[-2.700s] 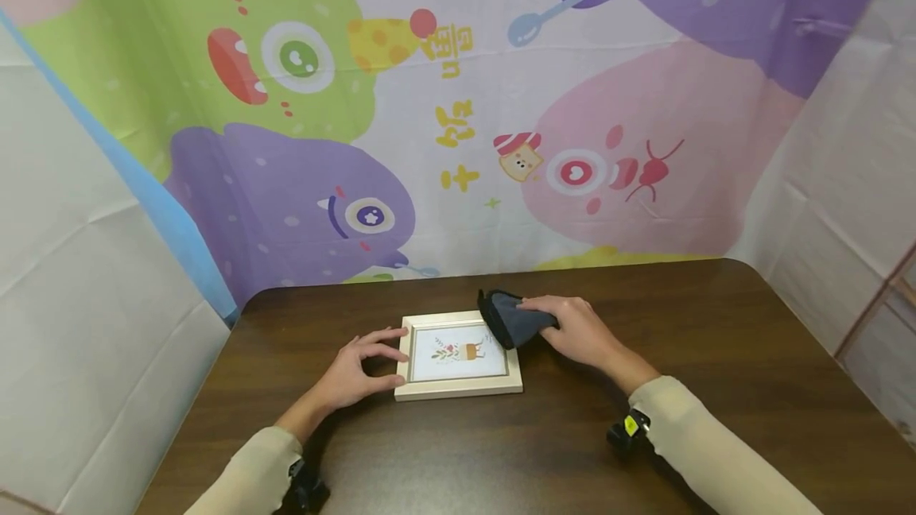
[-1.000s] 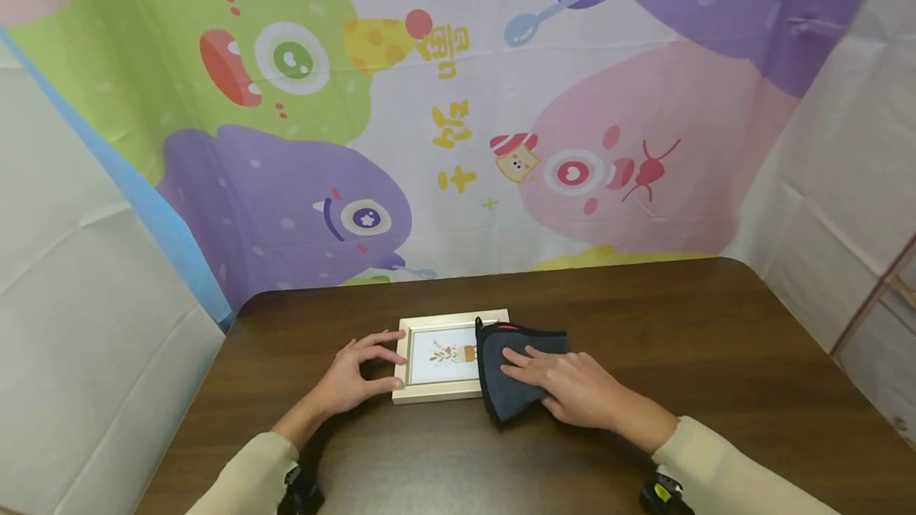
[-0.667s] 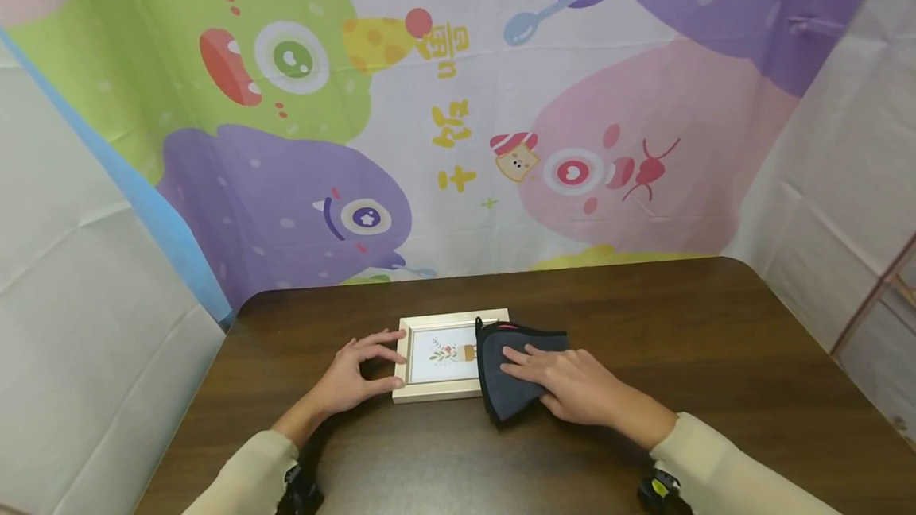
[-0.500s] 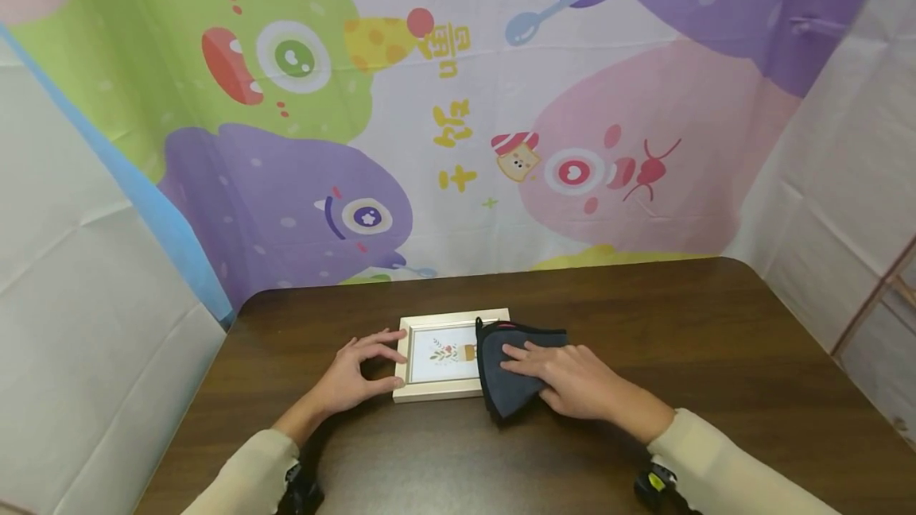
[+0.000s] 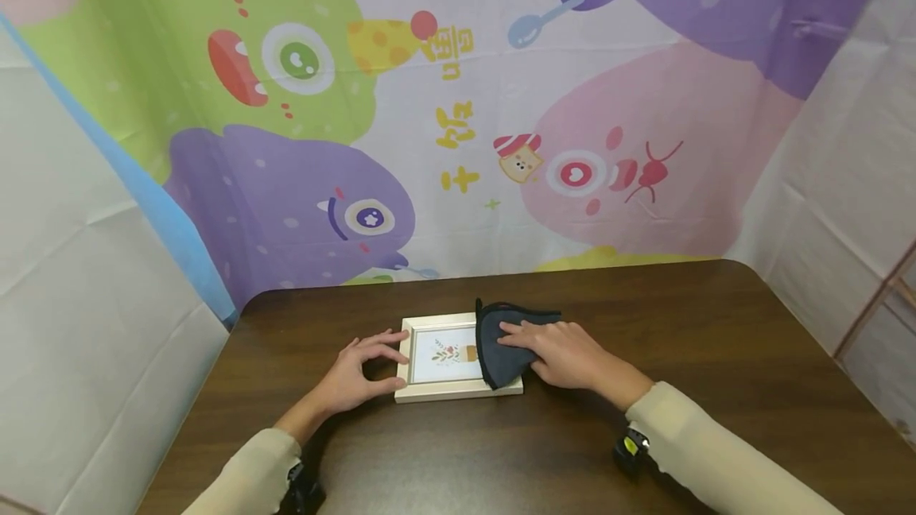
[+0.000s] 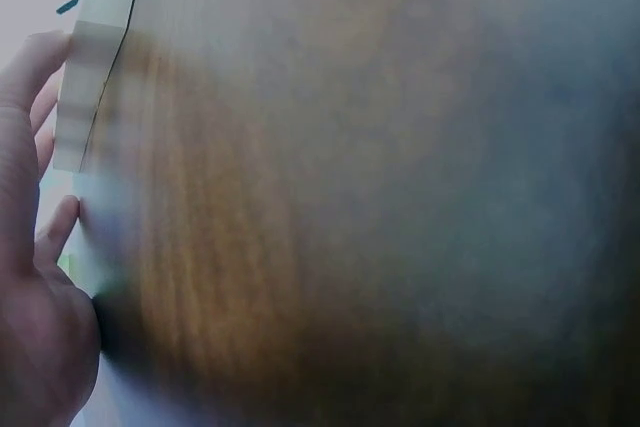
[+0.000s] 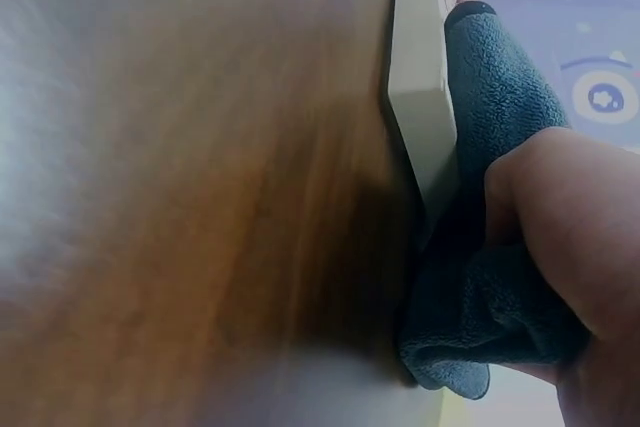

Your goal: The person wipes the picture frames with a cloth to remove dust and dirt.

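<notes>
A pale cream picture frame (image 5: 458, 394) lies on the table, holding a print of a plant in an orange pot. Fingertips and thumb of my left hand (image 5: 355, 372) touch its left side; in the left wrist view, the same hand (image 6: 30, 237) reaches along the frame's edge (image 6: 88, 97). A dark blue-grey cloth (image 5: 501, 356) with black trim covers the right part of the frame. Over the cloth lies my right hand (image 5: 561, 352), fingers pressing on it. Seen from the right wrist, the thumb (image 7: 520, 192) tucks into the bunched fleecy cloth (image 7: 500, 87).
The dark brown wooden table (image 5: 458, 459) spreads around the frame. Behind it hangs a curtain (image 5: 465, 237) printed with cartoon monsters, and pale sheets (image 5: 93, 261) close off both sides. A black wrist device (image 5: 630, 451) sits at my right sleeve.
My right hand has slid the cloth away from me, up along the frame's right side, uncovering its lower right corner. Earlier it held the cloth bunched at the upper right. My left hand stays put.
</notes>
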The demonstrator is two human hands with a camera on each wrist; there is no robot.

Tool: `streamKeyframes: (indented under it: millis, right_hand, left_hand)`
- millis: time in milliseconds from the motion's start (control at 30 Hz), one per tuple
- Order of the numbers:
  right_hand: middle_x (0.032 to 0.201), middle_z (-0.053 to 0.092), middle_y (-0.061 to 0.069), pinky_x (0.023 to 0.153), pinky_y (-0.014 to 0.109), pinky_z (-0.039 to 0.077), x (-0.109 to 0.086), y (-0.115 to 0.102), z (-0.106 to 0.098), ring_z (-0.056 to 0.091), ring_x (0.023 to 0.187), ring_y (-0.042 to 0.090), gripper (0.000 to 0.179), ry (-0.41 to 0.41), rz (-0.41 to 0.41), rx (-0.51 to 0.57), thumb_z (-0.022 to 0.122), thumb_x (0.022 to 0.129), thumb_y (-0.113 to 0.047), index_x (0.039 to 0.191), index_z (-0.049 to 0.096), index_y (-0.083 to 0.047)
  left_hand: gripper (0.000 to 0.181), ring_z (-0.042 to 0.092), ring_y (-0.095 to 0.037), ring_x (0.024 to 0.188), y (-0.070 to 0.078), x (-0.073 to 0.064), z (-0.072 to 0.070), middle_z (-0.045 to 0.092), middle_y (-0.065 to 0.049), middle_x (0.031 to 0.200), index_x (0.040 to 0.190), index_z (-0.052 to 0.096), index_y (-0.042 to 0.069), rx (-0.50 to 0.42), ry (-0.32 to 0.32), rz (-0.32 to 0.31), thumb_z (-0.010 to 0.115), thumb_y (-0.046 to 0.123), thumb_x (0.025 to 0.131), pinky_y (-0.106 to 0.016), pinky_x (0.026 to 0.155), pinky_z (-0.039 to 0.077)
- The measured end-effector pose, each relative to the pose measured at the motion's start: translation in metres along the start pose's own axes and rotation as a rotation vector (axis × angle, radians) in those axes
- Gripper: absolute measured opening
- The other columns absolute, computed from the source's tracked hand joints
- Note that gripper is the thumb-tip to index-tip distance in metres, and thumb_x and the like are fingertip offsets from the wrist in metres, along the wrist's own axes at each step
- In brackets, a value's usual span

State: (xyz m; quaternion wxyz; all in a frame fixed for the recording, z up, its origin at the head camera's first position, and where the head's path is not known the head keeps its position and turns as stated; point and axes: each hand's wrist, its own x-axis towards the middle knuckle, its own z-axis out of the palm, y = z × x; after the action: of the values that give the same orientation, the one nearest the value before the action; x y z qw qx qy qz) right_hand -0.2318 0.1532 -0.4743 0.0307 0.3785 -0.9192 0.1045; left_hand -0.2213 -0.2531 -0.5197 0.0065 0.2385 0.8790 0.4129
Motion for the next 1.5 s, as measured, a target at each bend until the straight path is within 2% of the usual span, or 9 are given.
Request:
streamKeyframes:
  millis: [200, 400, 600, 700, 833, 900, 967, 1100, 1500]
  right_hand:
    - [0.165, 0.066, 0.003, 0.049, 0.024, 0.015, 0.016, 0.009, 0.002, 0.077, 0.137, 0.033, 0.057, 0.003, 0.056, -0.008, 0.074, 0.098, 0.001, 0.149, 0.075, -0.023]
    - [0.167, 0.064, 0.001, 0.050, 0.026, 0.015, 0.023, 0.013, 0.003, 0.084, 0.107, 0.033, 0.057, -0.020, 0.090, -0.005, 0.071, 0.099, 0.001, 0.150, 0.075, -0.025]
    - [0.168, 0.063, 0.002, 0.049, 0.025, 0.016, 0.020, 0.013, 0.001, 0.082, 0.120, 0.033, 0.058, -0.036, 0.076, 0.006, 0.071, 0.099, 0.001, 0.152, 0.073, -0.023]
    - [0.169, 0.062, 0.003, 0.049, 0.025, 0.016, 0.018, 0.012, 0.000, 0.083, 0.089, 0.027, 0.059, -0.053, 0.073, 0.016, 0.071, 0.099, 0.001, 0.154, 0.072, -0.023]
    - [0.171, 0.060, 0.004, 0.050, 0.025, 0.016, 0.014, 0.010, -0.001, 0.059, 0.054, 0.019, 0.061, -0.081, 0.071, 0.036, 0.070, 0.100, 0.001, 0.157, 0.069, -0.022]
    - [0.171, 0.060, 0.005, 0.050, 0.025, 0.017, 0.011, 0.007, -0.002, 0.071, 0.066, 0.021, 0.061, -0.081, 0.063, 0.039, 0.070, 0.100, 0.001, 0.156, 0.069, -0.022]
    - [0.170, 0.061, 0.007, 0.049, 0.025, 0.018, 0.008, 0.005, -0.003, 0.083, 0.093, 0.029, 0.061, -0.074, 0.047, 0.042, 0.070, 0.100, 0.002, 0.156, 0.069, -0.020]
    - [0.170, 0.061, 0.008, 0.048, 0.023, 0.016, -0.002, -0.001, -0.004, 0.077, 0.134, 0.040, 0.062, -0.069, 0.015, 0.039, 0.072, 0.099, 0.003, 0.157, 0.069, -0.019]
    - [0.169, 0.062, 0.008, 0.046, 0.019, 0.019, -0.033, -0.021, -0.003, 0.071, 0.145, 0.037, 0.067, -0.073, -0.062, 0.028, 0.078, 0.096, 0.003, 0.158, 0.067, -0.019]
  left_hand:
    - [0.025, 0.047, -0.054, 0.163, 0.002, 0.000, 0.000, 0.067, -0.013, 0.163, 0.115, 0.085, 0.024, 0.001, -0.004, -0.009, 0.094, 0.021, 0.092, -0.093, 0.126, 0.010]
    - [0.024, 0.047, -0.054, 0.163, 0.004, 0.000, 0.000, 0.067, -0.013, 0.163, 0.115, 0.085, 0.023, -0.005, -0.004, -0.010, 0.094, 0.021, 0.093, -0.093, 0.126, 0.010]
    - [0.024, 0.047, -0.054, 0.162, 0.004, -0.001, 0.000, 0.067, -0.014, 0.163, 0.115, 0.084, 0.023, -0.014, -0.003, -0.007, 0.094, 0.020, 0.093, -0.093, 0.125, 0.009]
    - [0.024, 0.046, -0.055, 0.162, 0.004, -0.001, 0.000, 0.067, -0.014, 0.163, 0.115, 0.084, 0.022, -0.014, -0.003, -0.008, 0.094, 0.021, 0.093, -0.094, 0.125, 0.009]
    - [0.024, 0.046, -0.054, 0.163, 0.002, 0.000, 0.001, 0.066, -0.014, 0.164, 0.115, 0.085, 0.023, 0.002, -0.002, -0.014, 0.094, 0.022, 0.093, -0.094, 0.125, 0.010]
    - [0.024, 0.046, -0.054, 0.163, 0.001, 0.000, 0.002, 0.066, -0.013, 0.164, 0.115, 0.085, 0.024, 0.009, -0.001, -0.018, 0.094, 0.022, 0.093, -0.094, 0.125, 0.011]
    - [0.024, 0.045, -0.053, 0.163, 0.000, 0.001, 0.002, 0.066, -0.012, 0.164, 0.115, 0.085, 0.025, 0.009, -0.002, -0.024, 0.094, 0.023, 0.093, -0.093, 0.126, 0.011]
    - [0.025, 0.046, -0.053, 0.163, -0.001, 0.001, 0.002, 0.066, -0.012, 0.164, 0.116, 0.085, 0.026, 0.009, -0.003, -0.018, 0.094, 0.024, 0.093, -0.093, 0.126, 0.010]
    - [0.025, 0.046, -0.053, 0.163, -0.002, 0.000, 0.002, 0.067, -0.012, 0.164, 0.117, 0.085, 0.025, 0.015, 0.002, -0.006, 0.094, 0.024, 0.093, -0.094, 0.124, 0.011]
